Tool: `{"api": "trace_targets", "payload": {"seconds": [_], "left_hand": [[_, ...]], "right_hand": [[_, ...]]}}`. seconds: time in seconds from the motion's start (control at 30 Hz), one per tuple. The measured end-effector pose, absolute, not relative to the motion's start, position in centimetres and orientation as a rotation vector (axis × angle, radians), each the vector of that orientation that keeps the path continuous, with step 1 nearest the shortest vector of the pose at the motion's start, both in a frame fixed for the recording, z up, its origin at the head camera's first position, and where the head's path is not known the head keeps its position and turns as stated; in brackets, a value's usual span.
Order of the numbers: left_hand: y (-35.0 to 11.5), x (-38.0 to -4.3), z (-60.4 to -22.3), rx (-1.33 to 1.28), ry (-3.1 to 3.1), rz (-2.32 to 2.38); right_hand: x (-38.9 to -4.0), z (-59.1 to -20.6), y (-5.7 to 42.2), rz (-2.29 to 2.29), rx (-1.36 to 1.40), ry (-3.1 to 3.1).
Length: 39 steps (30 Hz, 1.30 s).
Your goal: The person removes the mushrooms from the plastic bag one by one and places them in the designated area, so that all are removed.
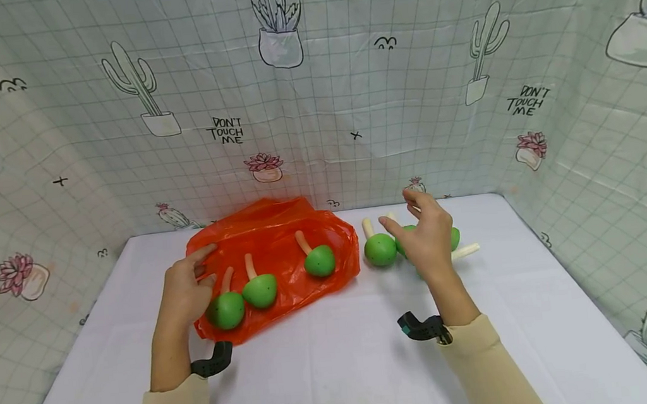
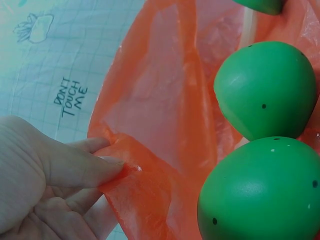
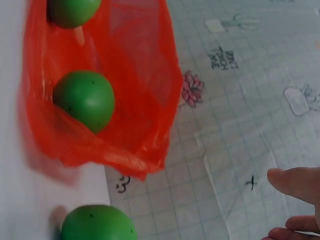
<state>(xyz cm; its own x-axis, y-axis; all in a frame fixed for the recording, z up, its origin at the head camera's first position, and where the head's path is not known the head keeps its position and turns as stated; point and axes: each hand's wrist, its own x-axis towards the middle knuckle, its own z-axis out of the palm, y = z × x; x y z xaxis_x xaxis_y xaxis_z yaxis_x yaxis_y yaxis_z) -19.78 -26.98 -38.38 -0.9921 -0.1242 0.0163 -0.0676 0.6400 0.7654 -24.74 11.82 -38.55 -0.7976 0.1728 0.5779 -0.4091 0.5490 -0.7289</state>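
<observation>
A red plastic bag (image 1: 291, 293) lies spread on the table's left half. Three green mushroom-shaped pieces with dotted round caps sit in it: one at the left (image 1: 226, 311), one in the middle (image 1: 259, 291), one at the right (image 1: 319, 261). At the bag's left edge my left hand (image 1: 185, 292) pinches the thin plastic between thumb and fingers, as the left wrist view shows. My right hand (image 1: 428, 232) is held over more of these pieces, thumb and fingers apart, holding nothing. It partly hides them; one green cap (image 1: 380, 250) shows beside it.
A white cloth (image 1: 336, 366) covers the table. Behind it hangs a grid-patterned curtain (image 1: 316, 114) with cactus drawings, which also runs along both sides. A pale stem (image 1: 465, 251) sticks out to the right of the right hand.
</observation>
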Motion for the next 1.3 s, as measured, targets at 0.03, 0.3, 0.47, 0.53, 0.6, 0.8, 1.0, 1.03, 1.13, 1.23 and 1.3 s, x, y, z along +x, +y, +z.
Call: {"api": "trace_targets", "payload": {"seconds": [0.03, 0.3, 0.47, 0.53, 0.6, 0.8, 1.0, 1.03, 1.13, 1.23, 1.3], "left_hand": [[-27.0, -19.8, -38.4, 0.163, -2.784, -1.297], [-26.7, -19.8, -38.3, 0.163, -2.794, -1.291], [-26.8, -19.9, -38.3, 0.150, -2.788, -1.288], [-26.8, -19.9, -38.3, 0.147, -2.784, -1.285], [-26.9, -19.9, -38.4, 0.145, -2.778, -1.284], [-26.9, -19.9, -38.5, 0.157, -2.773, -1.288], [-27.0, -19.9, -38.5, 0.164, -2.769, -1.301], [-27.0, -19.8, -38.5, 0.163, -2.765, -1.305], [-27.0, -19.8, -38.4, 0.155, -2.758, -1.311], [-27.0, -19.7, -38.3, 0.146, -2.752, -1.315], [-27.1, -19.7, -38.3, 0.139, -2.747, -1.309]], "right_hand": [[-24.7, -38.5, 11.4, 1.234, 0.208, -2.172], [-24.5, -38.6, 8.3, 1.198, 0.321, -2.177], [-24.3, -38.6, 6.4, 1.166, 0.356, -2.202], [-24.2, -38.8, 5.6, 1.160, 0.375, -2.211], [-24.1, -39.1, 4.8, 1.149, 0.392, -2.223], [-23.9, -40.1, 2.1, 1.149, 0.448, -2.254], [-23.5, -41.1, -0.3, 1.176, 0.448, -2.369], [-23.4, -41.2, -0.7, 1.180, 0.447, -2.389], [-23.3, -41.7, -1.6, 1.185, 0.460, -2.428], [-23.3, -42.1, -2.5, 1.217, 0.479, -2.450], [-23.2, -42.4, -3.1, 1.232, 0.482, -2.466]]}}
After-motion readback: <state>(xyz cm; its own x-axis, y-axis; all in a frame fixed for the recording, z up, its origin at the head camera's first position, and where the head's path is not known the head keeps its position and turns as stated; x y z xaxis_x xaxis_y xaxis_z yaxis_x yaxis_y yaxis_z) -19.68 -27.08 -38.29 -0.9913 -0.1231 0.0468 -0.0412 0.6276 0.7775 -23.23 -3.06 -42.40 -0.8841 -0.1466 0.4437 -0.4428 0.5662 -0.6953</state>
